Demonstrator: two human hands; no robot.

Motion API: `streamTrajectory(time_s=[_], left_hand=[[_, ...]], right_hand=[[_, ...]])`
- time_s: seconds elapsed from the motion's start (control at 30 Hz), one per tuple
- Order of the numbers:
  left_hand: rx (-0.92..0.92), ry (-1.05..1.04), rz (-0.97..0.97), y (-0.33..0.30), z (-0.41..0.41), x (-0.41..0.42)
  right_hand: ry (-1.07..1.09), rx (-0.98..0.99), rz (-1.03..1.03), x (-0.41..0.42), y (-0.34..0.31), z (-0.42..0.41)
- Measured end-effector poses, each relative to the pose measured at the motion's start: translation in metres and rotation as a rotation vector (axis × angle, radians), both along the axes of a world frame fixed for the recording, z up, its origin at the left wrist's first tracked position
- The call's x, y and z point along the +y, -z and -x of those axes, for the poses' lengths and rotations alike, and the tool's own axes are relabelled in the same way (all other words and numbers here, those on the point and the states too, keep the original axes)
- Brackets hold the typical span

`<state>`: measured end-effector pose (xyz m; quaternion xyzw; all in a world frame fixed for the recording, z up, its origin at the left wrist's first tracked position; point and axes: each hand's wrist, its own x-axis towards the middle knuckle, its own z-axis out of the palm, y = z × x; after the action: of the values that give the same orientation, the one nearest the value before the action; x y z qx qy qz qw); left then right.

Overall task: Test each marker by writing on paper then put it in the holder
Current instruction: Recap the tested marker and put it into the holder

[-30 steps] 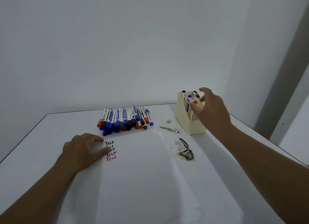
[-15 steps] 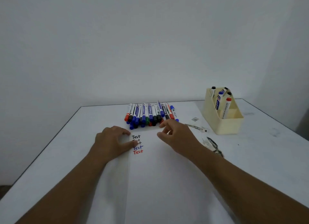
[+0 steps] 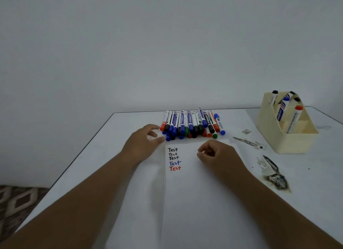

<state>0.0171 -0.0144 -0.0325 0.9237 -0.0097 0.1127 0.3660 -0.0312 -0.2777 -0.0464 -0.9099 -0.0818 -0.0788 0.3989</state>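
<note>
A pile of capped markers in red, blue, black and green lies at the far end of the white paper. The paper bears the word "Test" several times in black, blue and red. My left hand reaches with spread fingers and thumb to the pile's left end, close to a red-capped marker, and holds nothing. My right hand rests on the paper just right of the writing, with its fingers curled in and nothing in them. The cream holder stands at the right with several markers upright in it.
Dark ink stains mark the white table between the paper and the holder, with a smaller streak and a small scrap beyond. The table's left edge drops to a patterned floor. A plain wall rises behind.
My right hand left the holder, came back to the pile, then drew onto the paper with curled fingers. My left hand slid off the writing toward the pile's left end.
</note>
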Motion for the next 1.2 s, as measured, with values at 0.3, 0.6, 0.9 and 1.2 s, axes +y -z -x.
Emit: streamTrajectory(time_s=[0.3,0.6,0.9,1.2], left_hand=[[0.037,0.043,-0.029,-0.014,-0.042,0.0],[-0.045,0.021,-0.077,-0.001,-0.045,0.001],[-0.231,-0.173,-0.11,0.008,-0.04,0.008],[-0.299,-0.187,0.285,0.0,0.015,0.003]], right_hand=[[-0.022,0.02,-0.011,-0.001,0.0,-0.003],[-0.029,0.027,-0.049,-0.001,0.0,-0.004],[-0.027,0.02,-0.051,-0.003,0.001,-0.006],[-0.035,0.037,-0.114,-0.004,0.0,-0.006]])
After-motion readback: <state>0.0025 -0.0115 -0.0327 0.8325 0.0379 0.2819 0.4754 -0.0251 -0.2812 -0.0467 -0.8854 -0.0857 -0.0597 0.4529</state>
